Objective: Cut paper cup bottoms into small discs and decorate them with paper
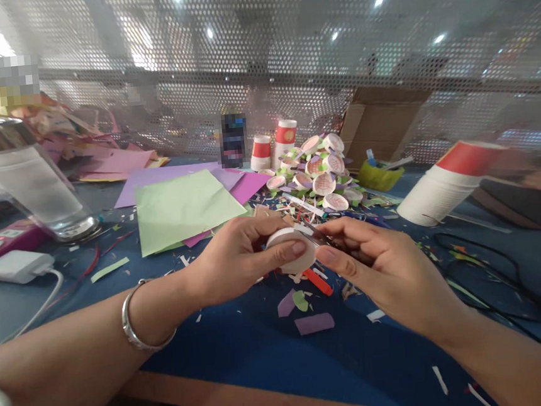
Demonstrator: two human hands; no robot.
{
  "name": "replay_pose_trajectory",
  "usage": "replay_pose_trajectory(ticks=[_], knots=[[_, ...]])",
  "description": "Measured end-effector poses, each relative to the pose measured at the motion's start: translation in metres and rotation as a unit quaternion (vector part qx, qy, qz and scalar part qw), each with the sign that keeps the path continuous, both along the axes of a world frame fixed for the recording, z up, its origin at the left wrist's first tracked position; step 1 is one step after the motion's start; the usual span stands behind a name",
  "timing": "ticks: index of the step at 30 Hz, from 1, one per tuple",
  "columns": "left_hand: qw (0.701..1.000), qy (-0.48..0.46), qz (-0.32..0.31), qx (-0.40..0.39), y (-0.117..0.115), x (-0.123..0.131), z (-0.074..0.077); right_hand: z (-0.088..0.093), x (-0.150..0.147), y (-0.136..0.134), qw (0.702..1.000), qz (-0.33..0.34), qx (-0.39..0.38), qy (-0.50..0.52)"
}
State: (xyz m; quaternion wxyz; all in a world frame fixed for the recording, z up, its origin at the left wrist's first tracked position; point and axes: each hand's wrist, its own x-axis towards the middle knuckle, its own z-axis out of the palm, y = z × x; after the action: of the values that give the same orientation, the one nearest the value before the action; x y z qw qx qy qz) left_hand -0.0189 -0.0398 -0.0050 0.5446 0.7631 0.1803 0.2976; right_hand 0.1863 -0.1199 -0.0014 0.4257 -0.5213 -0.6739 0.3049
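Note:
My left hand (237,256) is closed on a white paper cup base (299,262), thumb across its face and fingers behind the rim. My right hand (380,266) is closed around small scissors (318,233), whose dark blades meet the cup base's upper right edge. Most of the handles are hidden by the fingers. Below the hands lie an orange-red stick-like piece (318,282), a purple paper scrap (314,323) and a green scrap (300,300). Just beyond, a pile of cut cup bases (324,184) carries green and purple paper bits.
Stacked paper cups (444,188) lean at right, near a blurred hand (537,173). Green paper sheets (185,207), a glass water bottle (36,185) and a white charger (18,267) lie leftward. Black cables (484,266) curl at right. A perforated metal screen (256,33) stands behind.

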Motion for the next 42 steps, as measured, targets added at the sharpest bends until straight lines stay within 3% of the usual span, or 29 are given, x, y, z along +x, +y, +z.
replay_pose_trajectory(ticks=[13, 19, 35, 42], knots=[[1.0, -0.013, -0.002, 0.019, 0.0018, 0.0005, -0.0015, 0.0007, 0.0012, -0.0041, 0.995, -0.021, 0.066, -0.067], [0.999, -0.028, -0.037, -0.017, 0.0007, 0.0013, 0.0008, 0.0001, 0.0008, -0.0048, 0.992, -0.026, 0.072, -0.096], [0.998, -0.018, -0.052, -0.038, 0.0002, 0.0017, -0.0034, 0.0025, 0.0026, -0.0085, 0.984, -0.02, 0.108, -0.144], [0.995, -0.007, -0.062, -0.083, -0.0011, 0.0012, -0.003, 0.0044, 0.0041, -0.0091, 0.977, -0.015, 0.121, -0.175]])
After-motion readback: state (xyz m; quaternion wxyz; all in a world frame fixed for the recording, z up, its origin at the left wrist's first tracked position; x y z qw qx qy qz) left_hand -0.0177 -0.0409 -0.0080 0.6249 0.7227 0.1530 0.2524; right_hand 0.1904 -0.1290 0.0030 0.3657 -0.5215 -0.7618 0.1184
